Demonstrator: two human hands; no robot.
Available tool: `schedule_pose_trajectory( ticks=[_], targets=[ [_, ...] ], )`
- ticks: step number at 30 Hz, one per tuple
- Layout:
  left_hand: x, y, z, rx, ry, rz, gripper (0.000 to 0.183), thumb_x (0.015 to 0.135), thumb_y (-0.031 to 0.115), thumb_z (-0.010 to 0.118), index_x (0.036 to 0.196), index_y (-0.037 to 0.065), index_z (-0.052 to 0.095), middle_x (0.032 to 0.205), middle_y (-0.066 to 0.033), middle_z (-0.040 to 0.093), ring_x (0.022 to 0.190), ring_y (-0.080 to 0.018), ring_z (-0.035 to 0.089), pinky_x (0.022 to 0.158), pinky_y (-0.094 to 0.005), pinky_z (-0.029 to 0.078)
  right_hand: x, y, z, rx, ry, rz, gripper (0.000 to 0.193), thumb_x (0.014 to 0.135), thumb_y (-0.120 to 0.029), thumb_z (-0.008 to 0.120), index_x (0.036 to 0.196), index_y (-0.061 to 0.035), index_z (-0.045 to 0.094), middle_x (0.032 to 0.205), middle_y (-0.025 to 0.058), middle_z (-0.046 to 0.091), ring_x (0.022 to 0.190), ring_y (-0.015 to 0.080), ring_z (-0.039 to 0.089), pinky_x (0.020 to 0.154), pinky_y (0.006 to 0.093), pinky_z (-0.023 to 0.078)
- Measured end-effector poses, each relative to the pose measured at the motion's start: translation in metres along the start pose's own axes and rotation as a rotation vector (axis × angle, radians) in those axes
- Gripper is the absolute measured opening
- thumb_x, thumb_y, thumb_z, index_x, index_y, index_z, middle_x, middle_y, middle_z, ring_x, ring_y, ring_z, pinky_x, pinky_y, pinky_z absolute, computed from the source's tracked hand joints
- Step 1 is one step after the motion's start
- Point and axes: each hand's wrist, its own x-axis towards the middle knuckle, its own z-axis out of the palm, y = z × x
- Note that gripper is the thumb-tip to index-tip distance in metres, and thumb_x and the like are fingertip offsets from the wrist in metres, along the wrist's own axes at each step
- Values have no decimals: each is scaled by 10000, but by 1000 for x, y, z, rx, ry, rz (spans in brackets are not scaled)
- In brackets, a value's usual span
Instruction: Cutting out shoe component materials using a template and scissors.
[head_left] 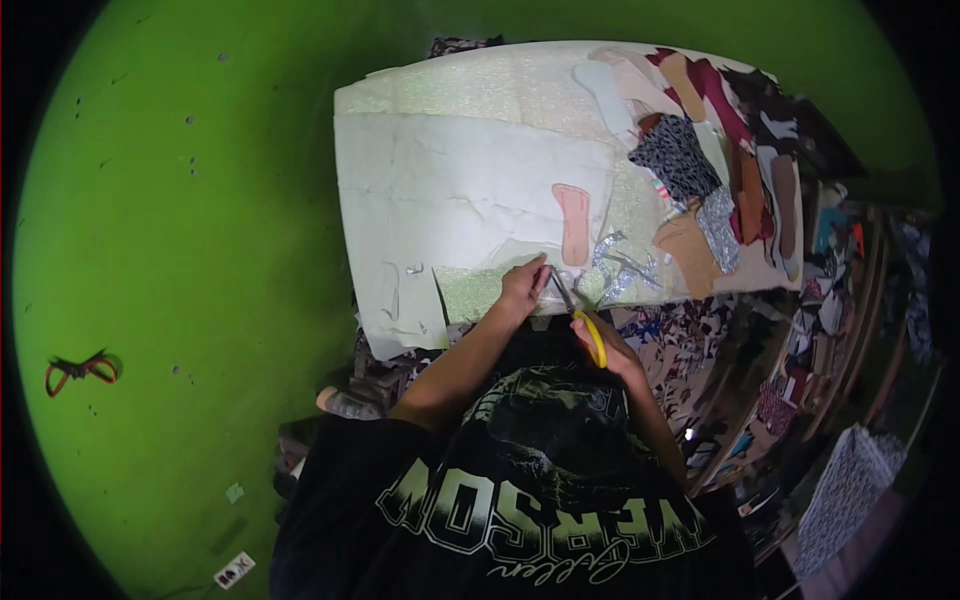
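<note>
My right hand (617,352) grips a pair of scissors (597,346) by its yellow handles. The dark blades point up and left, toward my left hand (522,286). That hand is closed in a pinch at the near edge of the table. A small greyish piece shows beside its fingertips and the blades, but I cannot make out what the fingers hold. Just beyond the blades lies a pink sole-shaped piece (573,225) on a large white sheet (450,180). Shiny silver scraps (622,268) are scattered to the right of it.
Cut pieces crowd the table's right side: a dark patterned cloth (675,158), tan pieces (690,252) and pale blue ones (603,92). Heaps of scraps (670,345) lie below the table on the right. A green wall (200,300) rises at left, with a socket strip (235,570).
</note>
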Motion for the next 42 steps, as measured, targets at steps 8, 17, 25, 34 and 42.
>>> schedule_pose_trajectory(
  ticks=[8,17,25,34,42],
  targets=[
    [-11,-3,6,105,141,89,158,834,47,749,875,-19,611,849,-91,665,692,-155,643,609,-218,567,26,-9,40,425,61,151,759,900,-712,445,1185,-9,472,635,56,537,515,132,558,441,257,454],
    [-16,4,5,190,106,56,112,831,27,741,848,-27,644,736,-68,647,586,-133,585,529,-249,495,25,-13,55,453,171,37,542,940,-532,559,1125,-27,492,642,42,529,520,115,539,435,261,451],
    [-18,8,1,172,29,33,99,826,8,734,885,-22,661,774,-57,661,613,-108,603,580,-207,531,37,0,53,433,165,44,553,947,-589,497,1121,-65,528,659,30,539,498,103,525,437,243,443],
    [-24,14,3,127,-13,-7,110,826,14,740,892,-20,658,797,-51,664,669,-99,633,615,-156,544,55,-2,48,491,146,19,540,942,-522,566,1139,-26,481,620,44,543,482,127,538,423,268,448],
    [-28,14,-2,166,-88,-34,75,881,49,682,926,-10,667,828,-40,657,701,-78,625,618,-116,516,64,-20,43,450,189,17,543,954,-570,505,1106,-48,510,620,44,540,477,125,539,422,258,432]
  ],
)
